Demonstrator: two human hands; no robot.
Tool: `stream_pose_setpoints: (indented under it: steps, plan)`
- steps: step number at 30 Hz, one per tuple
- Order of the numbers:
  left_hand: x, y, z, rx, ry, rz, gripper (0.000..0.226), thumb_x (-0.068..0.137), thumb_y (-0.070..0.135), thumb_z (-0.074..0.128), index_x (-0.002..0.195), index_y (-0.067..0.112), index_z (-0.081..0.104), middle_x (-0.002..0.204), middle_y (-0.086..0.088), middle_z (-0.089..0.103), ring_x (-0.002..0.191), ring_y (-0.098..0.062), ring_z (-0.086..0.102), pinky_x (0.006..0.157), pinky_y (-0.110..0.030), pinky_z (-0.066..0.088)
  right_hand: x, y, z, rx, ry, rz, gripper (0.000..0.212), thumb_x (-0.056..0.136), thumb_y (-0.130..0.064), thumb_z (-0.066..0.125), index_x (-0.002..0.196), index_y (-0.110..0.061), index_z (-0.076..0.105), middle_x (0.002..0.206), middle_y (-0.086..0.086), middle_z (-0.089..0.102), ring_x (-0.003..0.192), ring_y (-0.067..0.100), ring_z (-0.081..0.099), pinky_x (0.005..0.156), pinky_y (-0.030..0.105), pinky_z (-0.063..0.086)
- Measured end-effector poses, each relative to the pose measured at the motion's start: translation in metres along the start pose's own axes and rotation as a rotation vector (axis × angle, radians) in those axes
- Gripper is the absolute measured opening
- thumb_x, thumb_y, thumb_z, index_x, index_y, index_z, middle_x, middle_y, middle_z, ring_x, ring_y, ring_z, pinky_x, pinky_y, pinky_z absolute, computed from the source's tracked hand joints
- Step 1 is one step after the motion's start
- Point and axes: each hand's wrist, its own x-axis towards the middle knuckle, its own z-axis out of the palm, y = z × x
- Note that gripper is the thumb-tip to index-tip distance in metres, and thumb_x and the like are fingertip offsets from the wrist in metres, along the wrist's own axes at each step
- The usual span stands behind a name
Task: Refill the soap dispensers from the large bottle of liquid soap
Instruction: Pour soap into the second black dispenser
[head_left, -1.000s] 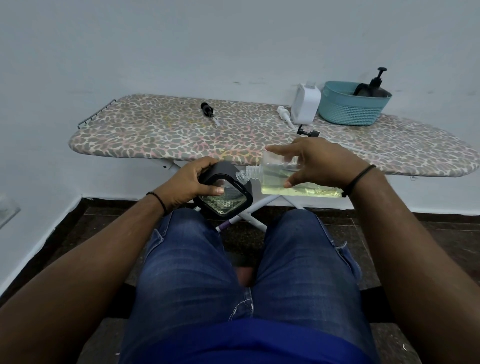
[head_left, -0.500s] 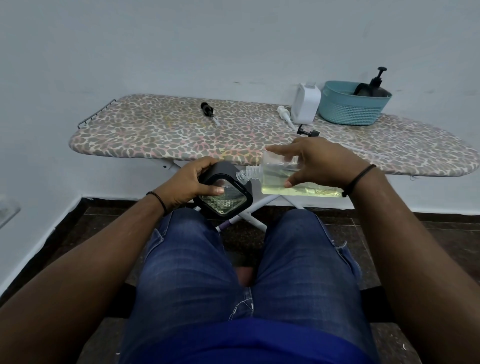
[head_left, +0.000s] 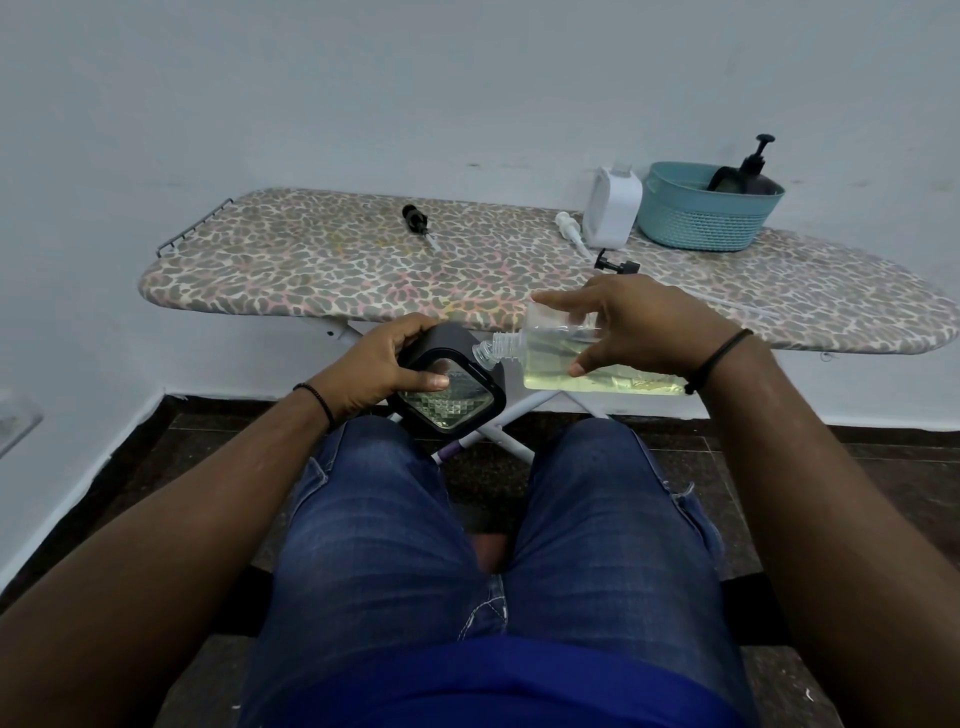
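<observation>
1. Left hand (head_left: 376, 366) grips the black dispenser (head_left: 451, 387); right hand (head_left: 636, 325) holds the clear soap bottle (head_left: 587, 358) tipped, neck at its rim.
2. Leopard-print surface (head_left: 363, 265) against a pale wall (head_left: 363, 88); teal basket (head_left: 701, 218) far right.

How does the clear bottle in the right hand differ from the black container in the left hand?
The clear bottle lies tipped sideways, its narrow threaded neck pointing left; the black container shows a wide square face. The bottle holds yellowish liquid; the container has dark walls and faceted glass. Both are held above the lap, one per hand.
</observation>
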Motion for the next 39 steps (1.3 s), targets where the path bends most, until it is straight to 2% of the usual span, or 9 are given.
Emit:
stream_pose_setpoints:
  steps: [5,10,12,22,27,31,35,39]
  plan:
    - [-0.0002,0.0019,0.0012,0.006,0.013,-0.004,0.047,0.080,-0.004,0.080,0.121,0.009,0.062,0.117,-0.018,0.069,0.103,-0.018,0.068,0.094,-0.029,0.055,0.0004,0.0000,0.0003,-0.006,0.000,0.003,0.086,0.070,-0.042,0.086,0.143,-0.051,0.040,0.100,-0.014,0.058,0.084,0.007,0.047,0.066,0.030,0.040]
    - [-0.0011,0.0037,0.0024,0.005,0.010,-0.010,0.048,0.078,-0.004,0.081,0.119,0.014,0.062,0.108,0.000,0.072,0.103,-0.014,0.069,0.092,-0.027,0.055,0.0003,-0.0004,0.0003,0.004,-0.005,0.011,0.086,0.070,-0.042,0.086,0.143,-0.052,0.041,0.100,-0.016,0.057,0.084,0.005,0.047,0.069,0.032,0.045]
    - [-0.0014,0.0043,0.0026,0.002,0.012,-0.010,0.048,0.078,-0.003,0.081,0.119,0.015,0.063,0.107,0.002,0.072,0.103,-0.014,0.069,0.092,-0.027,0.055,0.0002,-0.0006,-0.0001,-0.001,-0.007,0.010,0.086,0.070,-0.042,0.086,0.143,-0.052,0.040,0.099,-0.016,0.056,0.084,0.005,0.046,0.069,0.033,0.046]
    - [-0.0016,0.0057,0.0030,0.008,0.014,-0.016,0.049,0.079,-0.004,0.080,0.121,0.013,0.061,0.110,-0.002,0.070,0.104,-0.014,0.068,0.094,-0.029,0.055,0.0006,0.0011,-0.0004,-0.004,-0.002,0.005,0.087,0.069,-0.043,0.086,0.143,-0.052,0.041,0.099,-0.016,0.055,0.082,0.004,0.045,0.068,0.032,0.045]
    - [-0.0010,0.0046,0.0023,0.013,0.013,-0.011,0.048,0.079,-0.004,0.080,0.120,0.013,0.061,0.112,-0.004,0.070,0.105,-0.016,0.068,0.096,-0.032,0.054,0.0002,0.0005,-0.0008,0.003,-0.010,0.009,0.087,0.070,-0.042,0.086,0.143,-0.052,0.040,0.101,-0.015,0.057,0.077,-0.002,0.043,0.067,0.032,0.044]
    - [-0.0004,0.0036,0.0024,0.013,0.010,-0.011,0.048,0.079,-0.004,0.080,0.120,0.014,0.062,0.111,-0.003,0.070,0.105,-0.016,0.068,0.095,-0.030,0.054,-0.0003,0.0000,-0.0015,0.005,-0.014,0.011,0.086,0.071,-0.041,0.085,0.144,-0.052,0.040,0.102,-0.014,0.057,0.083,0.004,0.046,0.067,0.031,0.042]
    - [-0.0001,0.0033,0.0018,0.011,0.009,-0.011,0.048,0.080,-0.004,0.080,0.121,0.013,0.061,0.113,-0.005,0.070,0.106,-0.017,0.068,0.097,-0.033,0.054,-0.0004,-0.0014,-0.0020,0.001,-0.013,0.008,0.086,0.071,-0.042,0.085,0.144,-0.051,0.040,0.101,-0.015,0.056,0.085,0.005,0.046,0.068,0.031,0.043]
    - [-0.0004,0.0032,0.0021,0.003,0.013,-0.012,0.050,0.079,-0.003,0.080,0.124,0.009,0.060,0.118,-0.014,0.069,0.109,-0.021,0.067,0.100,-0.037,0.054,-0.0014,-0.0028,-0.0030,-0.003,-0.015,0.010,0.086,0.071,-0.042,0.085,0.144,-0.051,0.040,0.102,-0.014,0.056,0.087,0.006,0.047,0.071,0.033,0.047]
